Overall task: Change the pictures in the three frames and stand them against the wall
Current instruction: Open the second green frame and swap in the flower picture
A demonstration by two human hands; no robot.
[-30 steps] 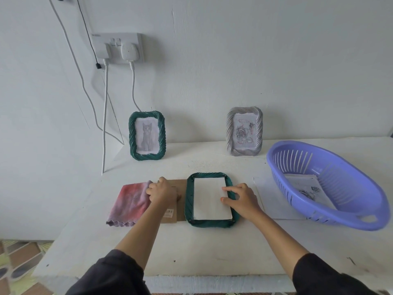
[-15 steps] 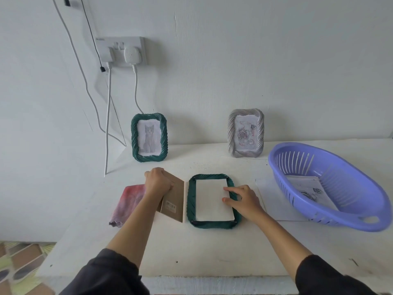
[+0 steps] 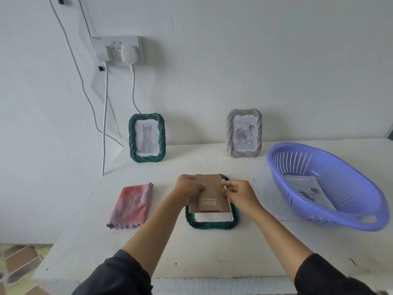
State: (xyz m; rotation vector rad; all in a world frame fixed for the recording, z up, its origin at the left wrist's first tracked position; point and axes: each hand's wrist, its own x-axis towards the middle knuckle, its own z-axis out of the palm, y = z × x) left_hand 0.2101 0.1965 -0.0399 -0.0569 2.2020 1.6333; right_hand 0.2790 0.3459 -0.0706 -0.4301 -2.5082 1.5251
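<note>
A green frame lies face down on the white table, with a white picture sheet in its opening. Over it I hold a brown cardboard backing board with a barcode sticker. My left hand grips the board's left edge and my right hand grips its right edge. The board covers most of the sheet. A second green frame with a cat picture leans against the wall at the back left. A grey frame with a rose picture leans at the back right.
A pink-purple cloth lies left of the flat frame. A purple plastic basket at the right holds picture sheets. A wall socket with white cables hangs down at the back left. The table's front edge is near me.
My left hand lifted the backing board from the table beside the cloth and carried it right, over the flat frame. My right hand left the frame's edge and took the board's right side.
</note>
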